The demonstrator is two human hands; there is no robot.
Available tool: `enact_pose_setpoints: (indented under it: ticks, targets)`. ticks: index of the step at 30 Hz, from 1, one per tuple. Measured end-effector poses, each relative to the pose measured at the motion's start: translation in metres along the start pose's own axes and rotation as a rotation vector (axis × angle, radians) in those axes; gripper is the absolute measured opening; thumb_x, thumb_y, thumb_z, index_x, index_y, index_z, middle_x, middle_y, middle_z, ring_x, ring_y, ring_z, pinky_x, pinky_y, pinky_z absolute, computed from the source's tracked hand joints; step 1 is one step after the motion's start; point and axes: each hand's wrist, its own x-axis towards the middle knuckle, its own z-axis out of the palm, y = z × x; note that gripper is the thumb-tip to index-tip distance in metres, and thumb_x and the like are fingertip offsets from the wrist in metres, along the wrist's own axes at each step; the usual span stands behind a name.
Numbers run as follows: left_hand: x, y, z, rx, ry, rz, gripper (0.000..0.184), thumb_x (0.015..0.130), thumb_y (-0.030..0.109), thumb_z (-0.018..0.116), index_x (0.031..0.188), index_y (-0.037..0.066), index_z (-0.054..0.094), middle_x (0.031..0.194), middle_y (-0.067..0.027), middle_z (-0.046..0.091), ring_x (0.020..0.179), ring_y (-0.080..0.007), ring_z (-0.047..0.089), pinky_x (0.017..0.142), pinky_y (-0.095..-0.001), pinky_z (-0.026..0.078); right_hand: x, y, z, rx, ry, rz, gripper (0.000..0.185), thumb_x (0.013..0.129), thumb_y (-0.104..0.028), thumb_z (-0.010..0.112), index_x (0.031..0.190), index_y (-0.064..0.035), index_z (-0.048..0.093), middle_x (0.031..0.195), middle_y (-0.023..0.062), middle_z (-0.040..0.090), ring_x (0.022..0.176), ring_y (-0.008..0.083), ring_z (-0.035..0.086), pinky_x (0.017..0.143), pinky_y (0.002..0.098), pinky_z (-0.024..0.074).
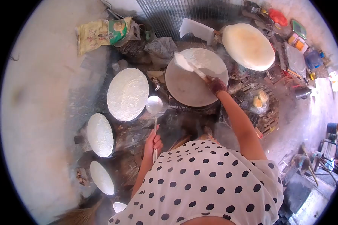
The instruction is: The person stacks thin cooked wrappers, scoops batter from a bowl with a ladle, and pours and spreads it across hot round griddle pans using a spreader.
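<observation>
My left hand (153, 143) is wrapped round the handle of a metal ladle (154, 105), whose bowl has white residue on it. My right hand (216, 86), in a dark reddish glove, grips the wooden handle of a spreader (183, 62). White batter coats the spreader's broad end, which lies over the far part of a round griddle (189, 90). A patch of white batter (203, 56) covers the griddle's far side; its near surface shows grey. Beside the ladle's bowl, to the left, is another griddle covered by a white batter layer (127, 94).
Two more white-covered griddles, one nearer (100, 135) and one lower (102, 178), line the left. A large round stack of flatbreads (248, 47) stands back right. A yellow-green sack (103, 34) lies back left. Food in a plastic bag (260, 100) rests right of my right arm.
</observation>
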Motion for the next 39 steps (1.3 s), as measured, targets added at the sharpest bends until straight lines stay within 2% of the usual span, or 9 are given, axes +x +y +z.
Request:
enact_pose_setpoints:
  ticks: [5, 7, 12, 15, 18, 25, 29, 36, 39]
  targets:
    - [0.002, -0.004, -0.009, -0.075, -0.062, 0.01, 0.032, 0.099, 0.023, 0.043, 0.13, 0.015, 0.047, 0.059, 0.0058, 0.034, 0.039, -0.0032, 0.031, 0.037, -0.0202, 0.028, 0.017, 0.038, -0.008, 0.057, -0.042, -0.272, 0.047, 0.084, -0.039, 0.058, 0.13, -0.0318, 0.051, 0.121, 0.0104, 0.06, 0.108, 0.0315, 0.059, 0.091, 0.0412, 0.0469]
    - [0.001, -0.005, -0.005, -0.056, -0.036, 0.014, 0.032, 0.099, 0.023, 0.043, 0.13, 0.015, 0.046, 0.059, 0.0058, 0.035, 0.039, -0.0032, 0.032, 0.037, -0.0201, 0.028, -0.014, -0.009, -0.068, 0.034, -0.16, 0.282, 0.046, 0.085, -0.042, 0.055, 0.129, -0.0327, 0.051, 0.124, 0.0105, 0.058, 0.109, 0.0308, 0.058, 0.092, 0.0396, 0.0466]
    - [0.006, -0.005, -0.006, -0.045, -0.027, 0.002, 0.034, 0.099, 0.023, 0.043, 0.131, 0.015, 0.045, 0.06, 0.006, 0.035, 0.039, -0.0032, 0.031, 0.037, -0.0197, 0.028, 0.007, 0.017, -0.005, -0.179, 0.007, -0.028, 0.045, 0.081, -0.046, 0.061, 0.124, -0.031, 0.057, 0.114, 0.0129, 0.063, 0.104, 0.0302, 0.061, 0.089, 0.0407, 0.048]
    - [0.006, -0.006, -0.003, -0.037, -0.03, 0.02, 0.034, 0.099, 0.023, 0.042, 0.132, 0.015, 0.045, 0.06, 0.006, 0.034, 0.039, -0.0033, 0.031, 0.037, -0.0195, 0.029, 0.0, 0.009, -0.041, -0.088, -0.101, -0.195, 0.051, 0.08, -0.047, 0.062, 0.122, -0.0184, 0.059, 0.11, 0.0157, 0.065, 0.103, 0.0328, 0.061, 0.089, 0.0418, 0.048]
    - [0.004, -0.009, -0.002, -0.068, 0.031, 0.027, 0.034, 0.099, 0.023, 0.042, 0.132, 0.015, 0.044, 0.06, 0.006, 0.034, 0.039, -0.0033, 0.031, 0.037, -0.0195, 0.029, 0.029, 0.02, -0.027, 0.011, -0.055, 0.262, 0.056, 0.081, -0.051, 0.059, 0.108, -0.0021, 0.064, 0.107, 0.0183, 0.065, 0.103, 0.0343, 0.061, 0.088, 0.0408, 0.0479]
    - [-0.007, -0.023, 0.003, -0.09, 0.042, 0.06, 0.035, 0.099, 0.023, 0.043, 0.132, 0.014, 0.044, 0.06, 0.0059, 0.034, 0.039, -0.0036, 0.031, 0.037, -0.0203, 0.028, 0.015, 0.055, -0.016, 0.192, -0.135, -0.329, 0.047, 0.081, -0.048, 0.06, 0.105, -0.0086, 0.068, 0.1, 0.0175, 0.067, 0.102, 0.0307, 0.062, 0.088, 0.039, 0.0476]
    - [-0.014, -0.041, -0.001, -0.108, 0.147, 0.008, 0.034, 0.102, 0.026, 0.036, 0.134, 0.018, 0.042, 0.058, 0.0064, 0.034, 0.037, -0.0046, 0.032, 0.033, -0.0219, 0.031, 0.025, 0.011, -0.057, -0.137, -0.235, 0.131, 0.047, 0.084, -0.045, 0.056, 0.128, -0.03, 0.054, 0.123, 0.0113, 0.059, 0.111, 0.0263, 0.058, 0.096, 0.0366, 0.0441]
    - [-0.042, -0.071, -0.007, -0.155, 0.188, 0.021, 0.033, 0.102, 0.026, 0.035, 0.133, 0.019, 0.042, 0.057, 0.0064, 0.034, 0.038, -0.0042, 0.032, 0.034, -0.0217, 0.028, 0.059, 0.13, 0.019, -0.236, -0.249, -0.821, 0.05, 0.084, -0.03, 0.056, 0.133, -0.0262, 0.049, 0.13, 0.0099, 0.054, 0.119, 0.0283, 0.051, 0.103, 0.0376, 0.0387]
    - [-0.052, -0.077, -0.005, -0.172, 0.209, 0.022, 0.033, 0.1, 0.024, 0.041, 0.131, 0.016, 0.044, 0.059, 0.0057, 0.035, 0.04, -0.0047, 0.033, 0.036, -0.0211, 0.028, -0.004, 0.029, -0.089, -0.129, -0.332, -0.335, 0.05, 0.083, -0.03, 0.058, 0.133, -0.0268, 0.049, 0.126, 0.0102, 0.057, 0.115, 0.0297, 0.054, 0.099, 0.0394, 0.0421]
